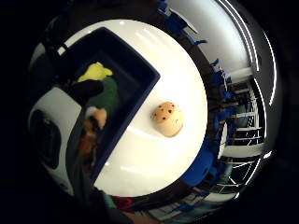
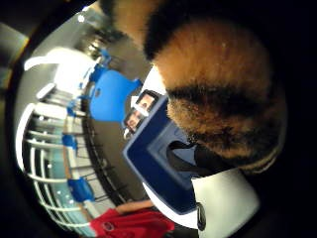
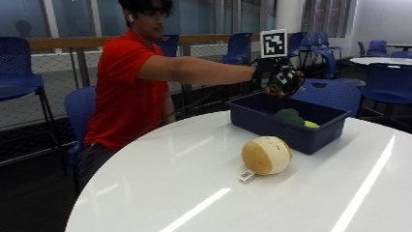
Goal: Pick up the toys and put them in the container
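Observation:
My gloved right hand (image 3: 275, 76) hangs over the far end of the dark blue bin (image 3: 257, 120) and grips an orange and black striped plush toy (image 3: 284, 86). That striped plush toy (image 2: 223, 84) fills the thumb side palm view, right against the palm. A green plush toy (image 3: 289, 116) and a yellow one (image 3: 311, 124) lie inside the bin (image 1: 140, 63). A round tan plush toy with dark spots (image 1: 167, 118) lies on the white table beside the bin. This tan toy (image 3: 266, 154) has a small tag at its base.
The round white table (image 3: 193, 193) holds the bin near its far edge. Blue chairs (image 3: 334, 94) stand close behind the bin and beside the person. Another white table (image 3: 380, 60) stands at the back right.

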Motion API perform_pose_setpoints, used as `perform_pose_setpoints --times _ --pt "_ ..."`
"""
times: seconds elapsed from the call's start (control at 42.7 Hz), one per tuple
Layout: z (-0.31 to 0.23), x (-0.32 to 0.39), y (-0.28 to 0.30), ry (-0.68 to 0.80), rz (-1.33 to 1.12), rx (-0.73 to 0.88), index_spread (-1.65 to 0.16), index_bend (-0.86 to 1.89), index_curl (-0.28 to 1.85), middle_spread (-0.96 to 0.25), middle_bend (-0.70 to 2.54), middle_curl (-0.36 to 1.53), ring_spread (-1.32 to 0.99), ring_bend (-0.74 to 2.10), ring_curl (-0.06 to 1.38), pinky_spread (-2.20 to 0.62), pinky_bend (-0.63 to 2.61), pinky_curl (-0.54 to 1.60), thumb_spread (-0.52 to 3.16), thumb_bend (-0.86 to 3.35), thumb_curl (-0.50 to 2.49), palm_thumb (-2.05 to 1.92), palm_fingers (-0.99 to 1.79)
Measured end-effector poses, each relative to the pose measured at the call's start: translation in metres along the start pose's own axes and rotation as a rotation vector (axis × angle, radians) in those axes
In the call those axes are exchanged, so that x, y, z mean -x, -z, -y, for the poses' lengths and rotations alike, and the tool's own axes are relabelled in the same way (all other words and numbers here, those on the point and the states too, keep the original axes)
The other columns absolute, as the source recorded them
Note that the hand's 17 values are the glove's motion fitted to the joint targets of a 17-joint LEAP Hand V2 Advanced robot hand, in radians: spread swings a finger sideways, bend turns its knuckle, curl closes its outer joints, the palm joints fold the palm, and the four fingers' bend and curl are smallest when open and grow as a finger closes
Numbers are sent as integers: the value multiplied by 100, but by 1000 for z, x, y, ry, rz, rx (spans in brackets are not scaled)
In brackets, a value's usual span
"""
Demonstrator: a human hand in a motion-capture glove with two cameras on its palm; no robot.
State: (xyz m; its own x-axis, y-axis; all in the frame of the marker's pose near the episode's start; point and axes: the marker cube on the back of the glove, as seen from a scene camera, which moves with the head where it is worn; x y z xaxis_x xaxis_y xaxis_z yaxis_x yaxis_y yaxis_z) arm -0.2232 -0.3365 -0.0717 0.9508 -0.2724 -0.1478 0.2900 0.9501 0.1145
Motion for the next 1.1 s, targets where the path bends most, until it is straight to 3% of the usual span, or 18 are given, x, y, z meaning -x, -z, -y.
perform_pose_setpoints --times 0.117,0.187,0.257,0.328,0.468,0.561,0.772,1.1 --pt "-9 9 -9 108 32 158 -44 14 36 -49 47 66 -43 105 50 -43 107 41 90 1 90 57 87" --pt "-13 8 -11 130 77 224 -43 7 34 -46 45 66 -42 104 51 -37 106 43 103 -4 85 44 57" --pt "-18 1 -11 164 82 263 -42 6 33 -38 34 62 -34 85 48 -24 110 46 109 -12 74 21 1" --pt "-21 -18 -10 148 35 237 -39 7 30 -29 26 58 -23 63 41 -16 116 44 111 -11 67 9 -27" --pt "-39 -65 -3 140 60 180 -37 12 27 -18 17 52 -11 40 29 -4 107 38 111 -9 56 -7 -26" --pt "-52 -104 -6 29 13 177 -37 13 26 -14 15 49 -7 33 27 0 103 36 110 -8 50 -9 -22" --pt "-82 -180 -22 -140 34 193 -36 12 24 -10 14 43 -2 26 25 6 98 34 108 -8 41 -9 -20" --pt "-88 -233 -45 -252 89 223 -35 11 22 -7 12 34 1 19 26 9 92 32 104 -8 31 -10 -21"
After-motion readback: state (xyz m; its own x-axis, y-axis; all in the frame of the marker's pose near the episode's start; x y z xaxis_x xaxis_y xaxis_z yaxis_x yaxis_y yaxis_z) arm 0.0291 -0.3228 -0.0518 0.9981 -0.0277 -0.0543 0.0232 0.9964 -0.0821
